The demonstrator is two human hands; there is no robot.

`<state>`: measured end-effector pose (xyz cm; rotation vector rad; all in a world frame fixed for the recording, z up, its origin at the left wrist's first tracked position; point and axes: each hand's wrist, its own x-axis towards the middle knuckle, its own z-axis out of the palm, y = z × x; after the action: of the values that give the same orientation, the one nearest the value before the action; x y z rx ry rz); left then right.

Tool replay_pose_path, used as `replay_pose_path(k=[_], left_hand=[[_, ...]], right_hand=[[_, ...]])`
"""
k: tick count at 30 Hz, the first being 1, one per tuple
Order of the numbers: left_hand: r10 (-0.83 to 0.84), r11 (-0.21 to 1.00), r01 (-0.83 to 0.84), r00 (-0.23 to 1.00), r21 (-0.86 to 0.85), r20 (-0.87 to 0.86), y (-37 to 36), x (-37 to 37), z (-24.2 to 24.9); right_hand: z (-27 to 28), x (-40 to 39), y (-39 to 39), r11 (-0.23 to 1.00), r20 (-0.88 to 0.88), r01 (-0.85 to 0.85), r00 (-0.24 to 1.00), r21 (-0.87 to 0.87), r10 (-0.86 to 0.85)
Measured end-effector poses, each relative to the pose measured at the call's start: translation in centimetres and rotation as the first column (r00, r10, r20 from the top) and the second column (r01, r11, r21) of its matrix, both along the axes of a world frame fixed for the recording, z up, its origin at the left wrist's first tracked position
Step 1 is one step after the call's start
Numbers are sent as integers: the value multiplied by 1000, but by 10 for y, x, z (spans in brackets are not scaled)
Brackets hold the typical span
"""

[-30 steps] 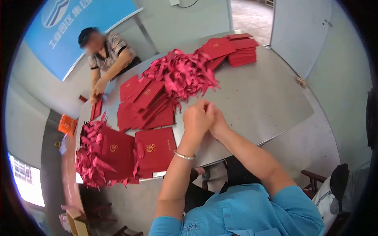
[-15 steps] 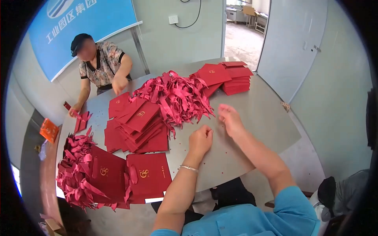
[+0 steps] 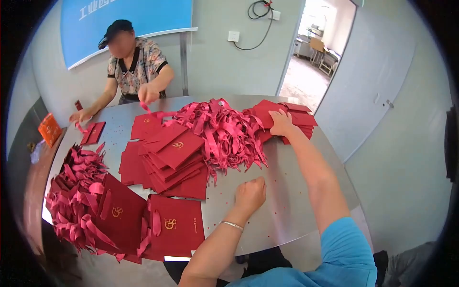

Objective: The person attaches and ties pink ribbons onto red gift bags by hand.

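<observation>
My right hand [image 3: 282,122] lies on the stack of red bags [image 3: 300,115] at the table's back right, its fingers apart on the top one. Below it, my left hand [image 3: 251,193] rests closed on the metal table near a bracelet [image 3: 232,224]; whatever its fingers hold, if anything, is hidden. Between the bag stacks is a heap of pink ribbons [image 3: 222,131]. Left of my left hand lies a pile of red bags [image 3: 174,155] with gold logos. Nearer me are bags with ribbon handles [image 3: 177,227].
A co-worker [image 3: 136,64] across the table [image 3: 279,191] lifts a pink ribbon [image 3: 146,108] over a small bag [image 3: 93,133]. An orange packet [image 3: 49,129] stands at the left. Small red bits dot the tabletop. A doorway and door [image 3: 373,71] are behind.
My right hand has moved away from me onto the back-right bag stack. My left hand remains closed on the table. The co-worker's raised hand now holds a ribbon. The view has shifted.
</observation>
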<state>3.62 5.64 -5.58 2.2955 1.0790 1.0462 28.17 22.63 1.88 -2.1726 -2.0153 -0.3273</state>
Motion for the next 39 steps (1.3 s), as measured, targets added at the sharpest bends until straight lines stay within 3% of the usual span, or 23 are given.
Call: replay_pose_path(k=[1, 6, 8, 11, 13, 15, 16, 18, 19, 20, 21, 23, 24, 25, 28, 32, 35, 37, 39], left_hand=[[-11, 1000, 11, 1000, 11, -22, 1, 1, -2], [-28, 999, 28, 1000, 33, -2, 0, 0, -5], [-45, 998, 45, 999, 34, 1, 1, -1, -6], [-34, 999, 34, 998, -12, -49, 0, -3, 0], [-40, 999, 41, 999, -32, 16, 0, -4, -3], [-32, 998, 36, 997, -58, 73, -2, -4, 2], [23, 988, 2, 987, -152, 162, -6, -6, 13], [91, 968, -31, 968, -249, 232, 0, -6, 20], [166, 962, -27, 849, -272, 502, 7, -5, 18], [232, 957, -18, 650, -290, 724, 13, -6, 18], [242, 955, -29, 654, -295, 717, 17, -10, 24], [294, 915, 89, 522, -394, 801, 20, -24, 33], [209, 948, 71, 597, -311, 775, 22, -28, 30], [225, 944, 61, 603, -325, 766, 23, -29, 28], [163, 948, 151, 533, -282, 831, 23, -24, 23], [117, 964, 143, 528, -224, 841, 11, -27, 41], [115, 967, 110, 617, -230, 778, 5, -26, 41], [43, 997, 0, 811, -72, 583, 2, -26, 36], [10, 998, 28, 820, -58, 572, -5, -26, 40]], right_hand=[[2, 1, 1, 996, 29, 15, 1000, -87, -13], [12, -1, -21, 987, 170, -147, 976, 66, 134], [14, 1, -35, 910, 277, -295, 937, 291, 215], [20, -7, -76, 924, 348, -235, 929, 301, 124], [19, -16, -106, 936, 329, -209, 938, 284, 110], [8, -27, -127, 877, 201, -220, 969, 428, 144], [7, -40, -141, 882, 199, -218, 969, 417, 145], [7, -71, -166, 782, 77, -358, 925, 511, 373], [4, -86, -177, 782, 67, -358, 923, 510, 379], [0, -100, -188, 745, 97, -431, 889, 510, 448], [-7, -111, -194, 701, 127, -502, 848, 507, 515], [-29, -131, -198, 681, 114, -548, 812, 486, 573], [-33, -137, -199, 658, 112, -591, 777, 466, 619], [-33, -139, -198, 660, 95, -592, 773, 463, 627], [-22, -131, -206, 685, 31, -607, 757, 403, 652], [-13, -122, -216, 629, -37, -594, 712, 501, 701], [-7, -113, -218, 604, -30, -468, 775, 646, 632], [-1, -107, -215, 551, -36, -388, 794, 738, 607], [-2, -100, -215, 583, -31, -384, 817, 716, 576]])
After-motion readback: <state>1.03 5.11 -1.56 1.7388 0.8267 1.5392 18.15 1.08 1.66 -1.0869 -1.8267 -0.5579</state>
